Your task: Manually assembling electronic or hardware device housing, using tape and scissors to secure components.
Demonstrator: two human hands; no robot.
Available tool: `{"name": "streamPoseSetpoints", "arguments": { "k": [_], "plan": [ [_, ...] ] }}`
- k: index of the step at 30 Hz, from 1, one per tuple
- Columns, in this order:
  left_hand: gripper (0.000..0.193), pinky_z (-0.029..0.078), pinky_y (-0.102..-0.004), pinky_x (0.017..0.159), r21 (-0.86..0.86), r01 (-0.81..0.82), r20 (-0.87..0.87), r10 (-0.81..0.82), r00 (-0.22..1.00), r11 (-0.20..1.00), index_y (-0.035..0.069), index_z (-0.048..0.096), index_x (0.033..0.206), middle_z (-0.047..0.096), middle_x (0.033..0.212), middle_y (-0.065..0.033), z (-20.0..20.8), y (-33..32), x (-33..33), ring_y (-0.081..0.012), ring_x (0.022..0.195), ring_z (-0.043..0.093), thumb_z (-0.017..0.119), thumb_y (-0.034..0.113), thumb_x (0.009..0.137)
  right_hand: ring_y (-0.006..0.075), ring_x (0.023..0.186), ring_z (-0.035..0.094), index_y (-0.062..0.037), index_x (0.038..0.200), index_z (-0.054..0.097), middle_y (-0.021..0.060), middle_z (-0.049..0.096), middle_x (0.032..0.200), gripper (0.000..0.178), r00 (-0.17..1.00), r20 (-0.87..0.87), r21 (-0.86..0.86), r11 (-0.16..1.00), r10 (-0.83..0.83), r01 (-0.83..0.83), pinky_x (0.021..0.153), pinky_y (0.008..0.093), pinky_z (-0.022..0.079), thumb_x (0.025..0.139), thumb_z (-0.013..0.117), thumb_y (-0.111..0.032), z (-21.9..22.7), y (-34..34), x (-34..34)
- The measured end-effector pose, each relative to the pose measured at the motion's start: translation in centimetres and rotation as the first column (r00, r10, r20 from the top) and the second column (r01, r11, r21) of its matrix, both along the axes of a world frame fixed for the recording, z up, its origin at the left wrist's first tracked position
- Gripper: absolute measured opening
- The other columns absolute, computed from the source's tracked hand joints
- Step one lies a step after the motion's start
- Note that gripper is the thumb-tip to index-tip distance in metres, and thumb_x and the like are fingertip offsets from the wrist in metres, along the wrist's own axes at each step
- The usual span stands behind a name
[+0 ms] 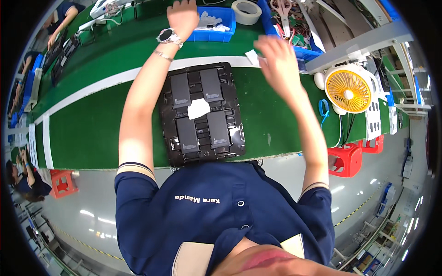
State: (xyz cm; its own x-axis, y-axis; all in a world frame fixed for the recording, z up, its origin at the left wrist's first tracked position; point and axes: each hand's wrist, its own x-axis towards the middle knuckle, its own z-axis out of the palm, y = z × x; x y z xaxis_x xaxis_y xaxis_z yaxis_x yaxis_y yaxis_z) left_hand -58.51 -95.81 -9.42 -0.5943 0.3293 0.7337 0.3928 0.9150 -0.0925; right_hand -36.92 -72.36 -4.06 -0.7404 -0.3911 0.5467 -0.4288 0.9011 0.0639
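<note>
Over the left edge of a blue bin holding white pieces is my left hand. Its fingers curl down at the top of the view, and whatever they may hold is hidden. My right hand hovers over the green mat with fingers bent and slightly apart. Beside its thumb is a small white piece, and I cannot tell whether they touch. Between my forearms lies a black plastic tray with several flat dark grey battery-like blocks in its recesses. A crumpled white piece rests at its middle.
A roll of white tape stands beyond the bin. Scissors lie on a blue crate of wires and circuit boards. At right are a yellow-and-white fan and red stools. Other people sit at far left.
</note>
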Motion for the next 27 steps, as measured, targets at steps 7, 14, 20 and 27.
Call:
{"name": "streamPoseSetpoints", "arguments": {
  "k": [7, 14, 20, 27],
  "plan": [
    [0.025, 0.042, -0.0416, 0.098, 0.237, 0.236, 0.276, -0.298, 0.914, 0.942, 0.011, 0.064, 0.110, 0.062, 0.117, -0.0064, 2.5, -7.8, 15.2, -0.0301, 0.116, 0.053, 0.061, 0.009, 0.085, 0.0338, 0.118, 0.051, -0.0038, 0.125, 0.056, 0.0135, 0.057, 0.126, 0.043, 0.885, 0.465, -0.392, 0.893, -0.016, 0.222, 0.100, 0.0433, 0.043, 0.084, 0.067, -0.008, -6.5, -3.3, 14.3],
    [0.041, 0.038, -0.0429, 0.105, 0.356, -0.101, 0.520, -0.107, 0.848, 0.929, 0.003, 0.058, 0.126, 0.057, 0.128, -0.0139, -2.0, -13.0, 29.2, -0.0336, 0.121, 0.049, 0.064, 0.019, 0.089, 0.0324, 0.109, 0.056, -0.0020, 0.124, 0.057, 0.0143, 0.059, 0.118, 0.039, 0.896, 0.432, -0.415, 0.859, -0.103, 0.299, 0.092, 0.0415, 0.047, 0.088, 0.066, -0.012, -7.6, -6.8, 15.4],
    [0.043, 0.034, -0.0438, 0.109, 0.391, -0.218, 0.638, -0.092, 0.765, 0.894, -0.002, 0.059, 0.126, 0.054, 0.135, -0.0163, -5.0, -13.7, 33.9, -0.0336, 0.130, 0.044, 0.058, 0.029, 0.095, 0.0319, 0.100, 0.058, 0.0022, 0.123, 0.057, 0.0151, 0.061, 0.108, 0.042, 0.873, 0.397, -0.264, 0.876, -0.283, 0.404, 0.084, 0.0419, 0.050, 0.088, 0.067, -0.020, -8.4, -9.6, 14.9],
    [0.042, 0.036, -0.0436, 0.108, 0.397, -0.095, 0.555, -0.157, 0.817, 0.913, 0.006, 0.058, 0.127, 0.052, 0.136, -0.0112, -3.2, -13.7, 32.2, -0.0330, 0.130, 0.043, 0.067, 0.022, 0.089, 0.0309, 0.099, 0.060, -0.0026, 0.116, 0.062, 0.0136, 0.063, 0.105, 0.032, 0.859, 0.419, -0.326, 0.835, -0.293, 0.443, 0.085, 0.0416, 0.050, 0.090, 0.066, -0.021, -8.5, -6.8, 14.3]
  ]
}}
